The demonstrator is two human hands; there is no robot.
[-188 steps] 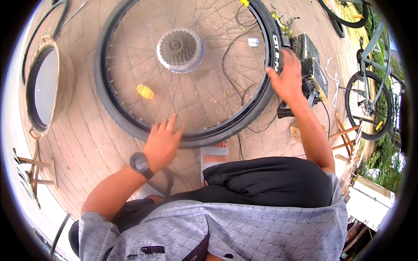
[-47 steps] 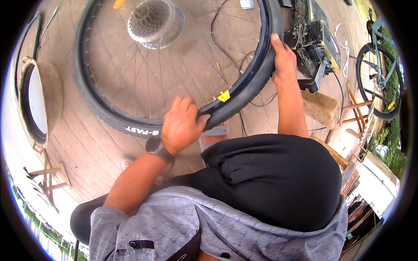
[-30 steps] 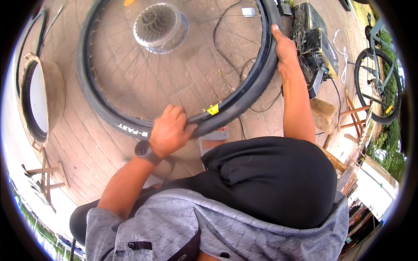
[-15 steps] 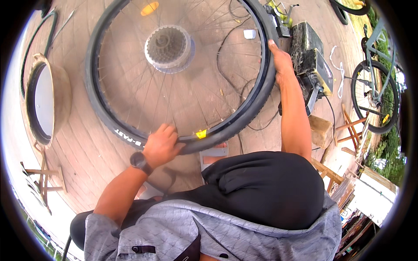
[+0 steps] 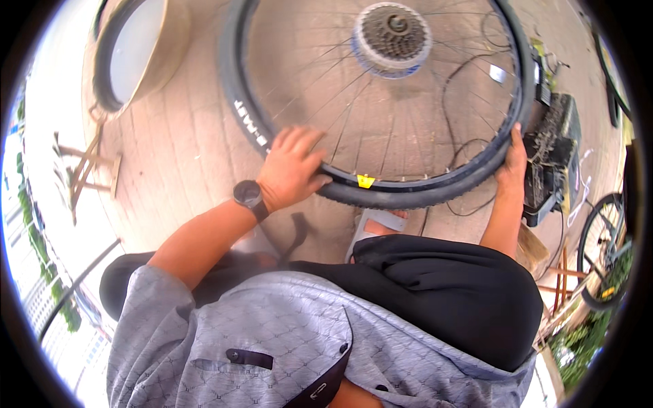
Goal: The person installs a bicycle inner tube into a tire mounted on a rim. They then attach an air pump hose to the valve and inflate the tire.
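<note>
A bicycle wheel with a black tyre [image 5: 428, 198] is held in front of me, its sprocket cassette [image 5: 393, 41] facing up. My left hand [image 5: 291, 165] is curled over the tyre at the lower left, beside white lettering on its sidewall; the fingers are slightly blurred. A yellow tab [image 5: 365, 181] sits at the rim just right of that hand. My right hand [image 5: 511, 155] grips the tyre on the right side, thumb up along it, partly hidden behind it. My sandalled foot [image 5: 381, 221] shows beneath the wheel.
A large metal basin [image 5: 139, 54] stands upper left, with a wooden stool [image 5: 85, 163] below it. Right are a grimy black box machine [image 5: 547, 160], cables, a wooden block [image 5: 530, 248] and bicycles [image 5: 602, 248]. Paving [image 5: 197, 136] lies underneath.
The wheel has turned since the first frame, bringing the yellow tab from the top to the bottom. My right hand closed on the tyre. Lately the whole view has swung, shifting things rightward.
</note>
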